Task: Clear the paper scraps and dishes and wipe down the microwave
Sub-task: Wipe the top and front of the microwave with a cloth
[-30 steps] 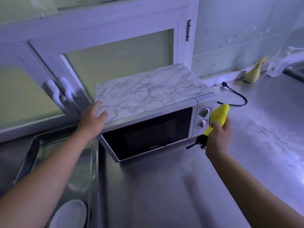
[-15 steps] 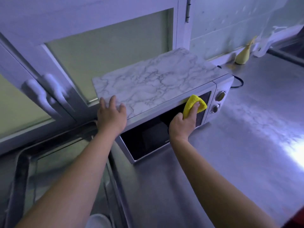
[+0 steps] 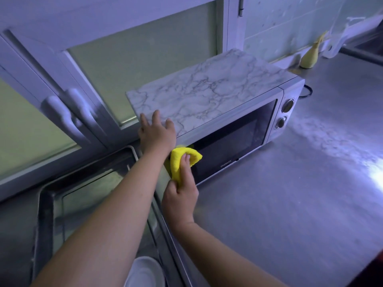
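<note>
The microwave is sitting on the steel surface, just beside the sink. Step in hand: wiping the door. My right hand is gripping the bunched yellow cloth and pressing it to the upper left corner of the dark glass. My left hand, fingers flat, is bracing the marbled top at its front left corner. Next, I judge: drawing the cloth rightward toward the knobs under even pressure. A white dish is lying in the sink, not yet cleared.
</note>
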